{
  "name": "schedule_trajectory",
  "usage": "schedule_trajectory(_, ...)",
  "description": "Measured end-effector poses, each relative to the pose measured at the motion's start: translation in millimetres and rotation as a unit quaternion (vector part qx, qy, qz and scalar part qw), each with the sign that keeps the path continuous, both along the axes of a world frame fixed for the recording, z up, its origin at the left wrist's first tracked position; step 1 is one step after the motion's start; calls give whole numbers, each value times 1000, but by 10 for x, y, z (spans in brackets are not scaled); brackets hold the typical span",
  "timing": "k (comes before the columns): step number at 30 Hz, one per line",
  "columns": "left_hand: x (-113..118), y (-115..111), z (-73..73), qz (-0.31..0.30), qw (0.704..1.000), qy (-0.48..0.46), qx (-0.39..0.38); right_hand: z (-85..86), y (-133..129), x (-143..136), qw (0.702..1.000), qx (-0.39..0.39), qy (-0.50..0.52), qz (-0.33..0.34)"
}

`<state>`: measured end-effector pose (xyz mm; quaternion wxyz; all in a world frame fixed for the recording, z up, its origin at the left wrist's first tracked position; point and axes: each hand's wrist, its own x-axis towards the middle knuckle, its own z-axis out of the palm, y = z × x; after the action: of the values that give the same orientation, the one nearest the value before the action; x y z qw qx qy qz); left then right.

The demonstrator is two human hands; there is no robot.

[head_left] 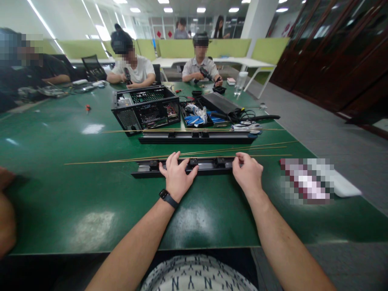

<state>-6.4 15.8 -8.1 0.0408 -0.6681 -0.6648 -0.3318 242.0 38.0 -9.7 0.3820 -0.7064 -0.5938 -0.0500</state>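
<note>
A long black rail (209,171) with a grey channel lies crosswise on the green table before me. Small black blocks (220,162) sit along its channel. My left hand (178,171), with a dark watch on the wrist, rests over the rail's middle, fingers spread. At the rail's right end, my right hand (249,170) has thumb and forefinger curled together; what lies between them, if anything, is hidden. Several thin brass-coloured rods (97,163) run along the rail's far side, passing close to both hands. Farther back, a second, similar black rail (197,140) has more rods beside it.
An opened computer case (145,107) stands beyond the rails, left of a black tray (197,115) with gloves. Black cables (242,115) lie to its right. A blurred-out packet (306,182) is at my right. Several people sit around the table; someone's arm (6,218) shows at left.
</note>
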Motion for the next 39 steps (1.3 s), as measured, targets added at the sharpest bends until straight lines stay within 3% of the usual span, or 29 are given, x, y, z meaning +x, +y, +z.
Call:
schedule_trajectory(9,-1,5,-5,1,1000,5,-7,-11,2,-21,999,4,-4,39)
schedule_trajectory(39,7,-5,-2,2,1000,12,-12,-8,7,14,1000,-7,4,1)
